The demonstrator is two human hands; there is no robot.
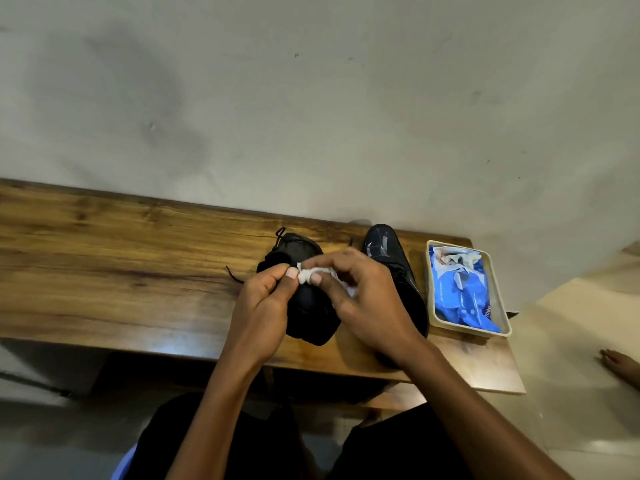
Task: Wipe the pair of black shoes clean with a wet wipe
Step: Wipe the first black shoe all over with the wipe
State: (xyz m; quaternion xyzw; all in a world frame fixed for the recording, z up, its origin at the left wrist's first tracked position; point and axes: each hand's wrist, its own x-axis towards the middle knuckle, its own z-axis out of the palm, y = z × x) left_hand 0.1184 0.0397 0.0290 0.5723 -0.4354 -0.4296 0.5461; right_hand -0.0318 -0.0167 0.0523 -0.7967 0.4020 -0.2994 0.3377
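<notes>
A person's dark-clothed lap fills the bottom edge, and two bare forearms reach up from it toward the centre. The left hand (260, 313) and right hand (363, 303) meet just above the middle of the view, both pinching a small crumpled white wipe (313, 273) between thumbs and fingertips. Each hand is mostly closed around it, with the other fingers curled in. The wipe is held over the left shoe (304, 306), apparently just clear of it, though contact cannot be ruled out.

The hands seem to be bunching or refolding the wipe, so this looks like preparation between strokes, not wiping itself. The next move would call for pressing a clean face of the wipe onto the shoe, probably with one hand freed to steady it.

The left shoe lies at the centre of a wooden bench (121, 278), its laces trailing toward 10 o'clock. The right shoe (394, 268) stands just beside it at 2 o'clock, its upper glistening as if wet. Further toward 3 o'clock, a shallow cream tray (433, 289) holds a torn-open blue wipe pack (460, 292).

The bench has a warm, strongly grained top and stands against a plain, smudged pale wall (311, 98) that fills the upper half. Pale floor (571, 323) shows at right.
</notes>
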